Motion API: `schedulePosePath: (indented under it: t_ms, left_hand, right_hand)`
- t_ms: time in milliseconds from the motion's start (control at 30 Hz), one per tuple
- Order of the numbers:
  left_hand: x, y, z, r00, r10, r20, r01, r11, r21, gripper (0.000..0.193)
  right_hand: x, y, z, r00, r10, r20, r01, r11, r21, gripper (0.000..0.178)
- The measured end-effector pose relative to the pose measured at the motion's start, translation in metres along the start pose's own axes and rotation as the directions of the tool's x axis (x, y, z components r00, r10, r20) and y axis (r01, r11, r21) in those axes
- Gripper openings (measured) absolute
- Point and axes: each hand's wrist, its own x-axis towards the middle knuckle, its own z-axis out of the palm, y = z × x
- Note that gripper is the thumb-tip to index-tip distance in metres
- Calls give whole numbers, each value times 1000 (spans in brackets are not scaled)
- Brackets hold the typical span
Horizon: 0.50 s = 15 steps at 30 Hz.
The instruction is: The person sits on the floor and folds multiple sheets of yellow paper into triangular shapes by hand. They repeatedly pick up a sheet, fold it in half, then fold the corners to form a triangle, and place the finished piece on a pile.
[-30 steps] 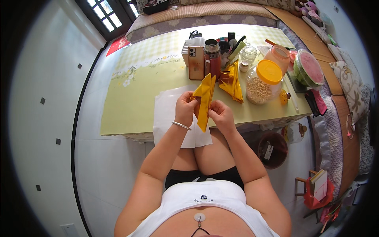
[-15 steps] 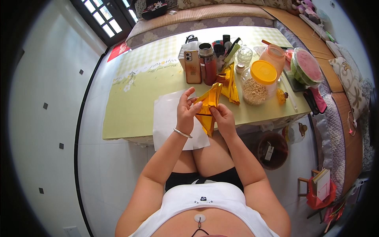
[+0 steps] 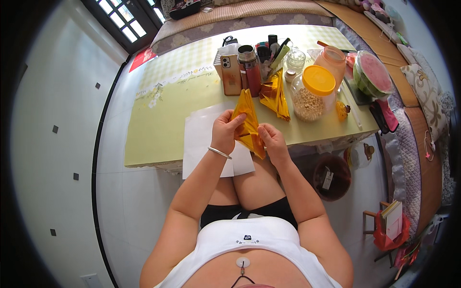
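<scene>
Between my hands is a piece of shiny gold foil paper (image 3: 247,120), folded to a long point at its far end. My left hand (image 3: 225,129) grips its left side, thumb on top. Fingers of my right hand (image 3: 272,140) pinch its lower right edge. Beneath them a white sheet (image 3: 201,139) lies on the table and hangs over its near edge. Just beyond, a stack of folded gold foil pieces (image 3: 274,98) stands against a red thermos flask (image 3: 249,72). A smartphone (image 3: 231,75) leans upright to the flask's left.
On the table's (image 3: 158,125) right are a yellow-lidded jar (image 3: 309,103), a pink plastic jar (image 3: 331,62), a cut watermelon (image 3: 372,77) and a small glass jar (image 3: 296,60). A dark red bin (image 3: 332,185) stands below the table edge, with a stool (image 3: 370,223) farther right.
My left fingers, spread before, have closed on the gold foil. The foil has turned and now looks narrower, with its point facing away. My right hand still pinches it, slightly lower.
</scene>
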Motion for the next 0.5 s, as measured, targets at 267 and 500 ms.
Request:
schedulePosePath:
  t_ms: [267, 500]
  left_hand:
    - [4, -2, -3, 1000, -22, -5, 22, 999, -29, 16]
    - [11, -8, -13, 1000, -25, 13, 24, 998, 66, 24]
  right_hand:
    - [-13, -2, 11, 996, 69, 60, -69, 998, 9, 21]
    - [-3, 9, 10, 994, 78, -78, -88, 987, -134, 16]
